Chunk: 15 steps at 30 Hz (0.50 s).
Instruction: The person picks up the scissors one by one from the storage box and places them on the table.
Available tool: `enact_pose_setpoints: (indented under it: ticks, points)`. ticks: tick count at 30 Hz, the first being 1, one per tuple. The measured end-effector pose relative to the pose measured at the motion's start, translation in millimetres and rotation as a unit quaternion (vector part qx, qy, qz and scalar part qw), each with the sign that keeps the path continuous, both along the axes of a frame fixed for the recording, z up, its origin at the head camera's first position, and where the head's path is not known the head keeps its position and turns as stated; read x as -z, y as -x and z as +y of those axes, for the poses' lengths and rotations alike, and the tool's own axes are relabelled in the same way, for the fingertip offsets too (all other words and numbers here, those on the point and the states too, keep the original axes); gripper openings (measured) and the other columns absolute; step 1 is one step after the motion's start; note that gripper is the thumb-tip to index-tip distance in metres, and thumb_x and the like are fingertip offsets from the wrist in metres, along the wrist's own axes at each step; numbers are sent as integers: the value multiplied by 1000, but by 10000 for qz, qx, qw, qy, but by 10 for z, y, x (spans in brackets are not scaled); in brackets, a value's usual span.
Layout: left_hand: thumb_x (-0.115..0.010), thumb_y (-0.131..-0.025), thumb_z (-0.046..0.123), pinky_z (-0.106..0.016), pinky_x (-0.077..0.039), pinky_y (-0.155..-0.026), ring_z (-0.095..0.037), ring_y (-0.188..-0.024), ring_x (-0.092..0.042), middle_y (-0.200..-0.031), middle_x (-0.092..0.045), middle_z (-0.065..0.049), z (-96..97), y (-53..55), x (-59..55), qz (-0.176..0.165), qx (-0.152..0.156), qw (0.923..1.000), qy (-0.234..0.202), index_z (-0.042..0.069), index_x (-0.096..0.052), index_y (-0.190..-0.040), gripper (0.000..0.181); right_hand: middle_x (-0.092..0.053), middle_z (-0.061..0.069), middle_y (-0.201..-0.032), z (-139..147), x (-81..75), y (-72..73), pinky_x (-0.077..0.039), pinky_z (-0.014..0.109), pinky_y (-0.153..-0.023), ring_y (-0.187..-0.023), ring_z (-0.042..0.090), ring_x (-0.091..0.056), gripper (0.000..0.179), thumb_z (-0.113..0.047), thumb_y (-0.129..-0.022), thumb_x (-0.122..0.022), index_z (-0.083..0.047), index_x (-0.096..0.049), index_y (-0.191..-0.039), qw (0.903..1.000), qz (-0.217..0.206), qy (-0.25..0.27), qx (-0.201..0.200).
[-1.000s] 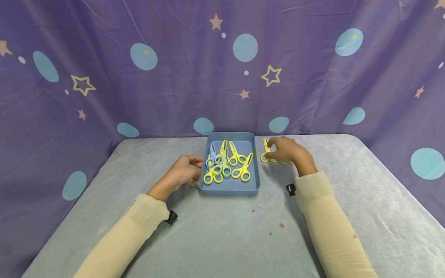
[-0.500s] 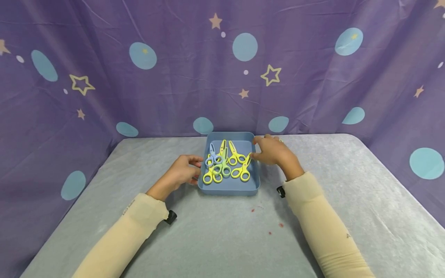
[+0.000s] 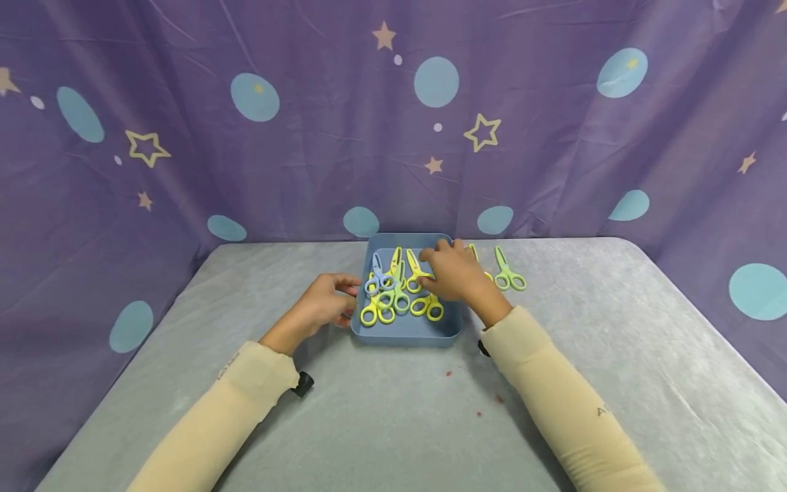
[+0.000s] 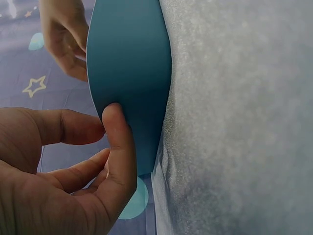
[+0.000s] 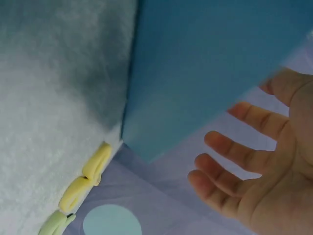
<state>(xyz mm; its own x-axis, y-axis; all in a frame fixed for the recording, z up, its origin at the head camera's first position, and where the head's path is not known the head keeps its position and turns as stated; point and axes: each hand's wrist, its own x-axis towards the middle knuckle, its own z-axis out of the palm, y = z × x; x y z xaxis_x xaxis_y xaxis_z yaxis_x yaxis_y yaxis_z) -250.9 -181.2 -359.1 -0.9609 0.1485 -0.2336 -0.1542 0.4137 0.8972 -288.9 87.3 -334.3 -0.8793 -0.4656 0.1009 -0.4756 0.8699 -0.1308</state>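
Left grip (image 3: 321, 301) pinching smooth, round-cornered tray (image 3: 407, 339), loop-handled scissors (image 3: 397, 288) inside

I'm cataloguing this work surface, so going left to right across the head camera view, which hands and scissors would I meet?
Left hand → blue scissors in the blue-grey tray → right hand → light green scissors on the table. Pairs whose order is unclear are left out.
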Motion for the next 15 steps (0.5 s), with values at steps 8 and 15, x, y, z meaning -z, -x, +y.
enact_pose_setpoints:
  ticks: [8, 15]
  points:
    - [-54, -88, -9, -38, -61, -65, -24, -81, -61, -131, -51, -21, 7, 5, -8, 18, -5, 10000, -7, 0, -51, -147, 60, -58, 18, -124, -170, 90, 93, -47, 52, -86, -102, 36, -49, 50, -39, -99, -67, -16, -61, -142, 9983, -146, -403, -391]
    - [-54, -86, -10, -37, -61, -64, -24, -81, -61, -130, -51, -21, 6, -13, -6, -12, -44, 10000, -39, 0, -52, -146, 60, -58, 20, -132, -266, 152, 163, -49, 56, -94, -113, 42, -52, 49, -36, -97, -68, -16, -62, -142, 9963, -308, -651, -472]
